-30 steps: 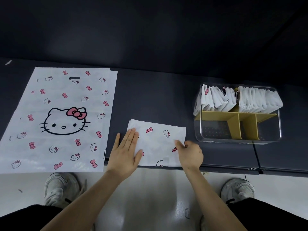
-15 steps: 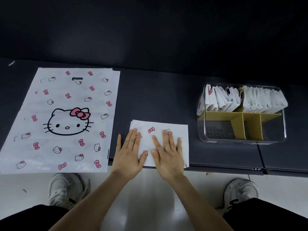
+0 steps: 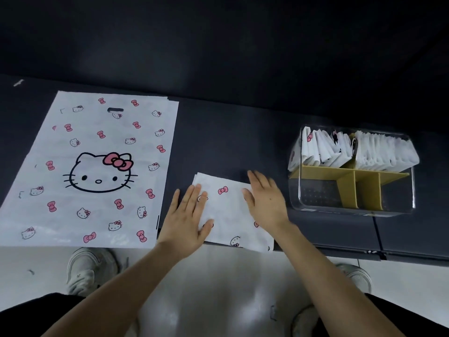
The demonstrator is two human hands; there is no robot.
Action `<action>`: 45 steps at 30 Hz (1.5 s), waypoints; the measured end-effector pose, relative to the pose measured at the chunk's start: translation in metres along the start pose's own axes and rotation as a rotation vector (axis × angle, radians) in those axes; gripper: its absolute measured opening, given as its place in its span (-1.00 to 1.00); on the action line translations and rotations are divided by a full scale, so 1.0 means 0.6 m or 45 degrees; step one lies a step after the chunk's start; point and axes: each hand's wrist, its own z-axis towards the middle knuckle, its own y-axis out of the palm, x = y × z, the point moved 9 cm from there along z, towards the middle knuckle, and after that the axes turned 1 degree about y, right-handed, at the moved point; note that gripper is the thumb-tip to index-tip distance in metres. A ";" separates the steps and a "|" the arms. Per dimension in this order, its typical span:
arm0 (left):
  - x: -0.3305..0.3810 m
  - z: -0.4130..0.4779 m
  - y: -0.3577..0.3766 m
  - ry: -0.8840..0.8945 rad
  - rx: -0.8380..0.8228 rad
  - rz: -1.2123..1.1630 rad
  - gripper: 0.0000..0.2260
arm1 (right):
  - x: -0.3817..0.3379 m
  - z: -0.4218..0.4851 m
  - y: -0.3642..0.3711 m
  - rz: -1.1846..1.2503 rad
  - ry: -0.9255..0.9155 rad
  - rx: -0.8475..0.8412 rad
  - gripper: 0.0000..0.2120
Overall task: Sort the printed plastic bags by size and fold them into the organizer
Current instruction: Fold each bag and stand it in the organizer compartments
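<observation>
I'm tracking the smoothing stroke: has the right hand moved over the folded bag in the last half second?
Yes. The right hand has slid right across the folded bag, away from the left hand and toward the organizer.

Two bare forearms (image 3: 116,288) end in the left hand (image 3: 187,222) and right hand (image 3: 266,203). A small dark spot marks the back of the right one. Below the near edge of the surface (image 3: 230,142), black cloth (image 3: 36,314) covers both legs. The feet wear pale grey-white sneakers. The left shoe (image 3: 90,271) shows laces and a rounded toe, while the right shoe (image 3: 354,276) is partly hidden behind a forearm.
</observation>
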 end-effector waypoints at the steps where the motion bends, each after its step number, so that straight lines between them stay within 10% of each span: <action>1: -0.003 0.002 -0.001 0.051 -0.012 0.017 -0.39 | -0.008 0.016 0.008 -0.065 -0.032 -0.117 -0.51; 7: -0.027 0.042 -0.009 0.416 -0.054 0.128 -0.41 | 0.017 0.022 0.021 -0.001 0.150 -0.383 -0.79; 13: -0.027 0.070 -0.048 0.616 0.024 0.148 -0.45 | 0.027 -0.031 0.028 0.113 0.222 -0.386 -0.60; 19: 0.015 -0.037 -0.067 0.315 -0.022 -0.917 -0.34 | 0.072 -0.118 0.062 1.198 0.870 -0.246 -0.70; 22: 0.039 -0.063 -0.024 0.381 -0.086 -0.868 -0.22 | 0.069 -0.152 0.081 1.542 1.101 -0.283 -0.84; 28: 0.002 -0.051 -0.015 0.018 -0.001 -1.037 -0.63 | 0.039 -0.181 0.090 2.020 1.377 -0.517 -0.88; 35: -0.025 -0.044 -0.008 -0.458 0.065 -1.232 -0.79 | 0.084 -0.148 0.004 1.435 0.802 0.093 -0.78; 39: -0.029 -0.037 -0.006 -0.599 0.034 -1.290 -0.96 | 0.050 -0.132 -0.003 1.634 0.506 -0.023 -0.67; 45: -0.038 -0.029 -0.016 -0.723 0.003 -1.243 -0.65 | 0.076 -0.109 0.044 1.346 0.768 0.000 -0.49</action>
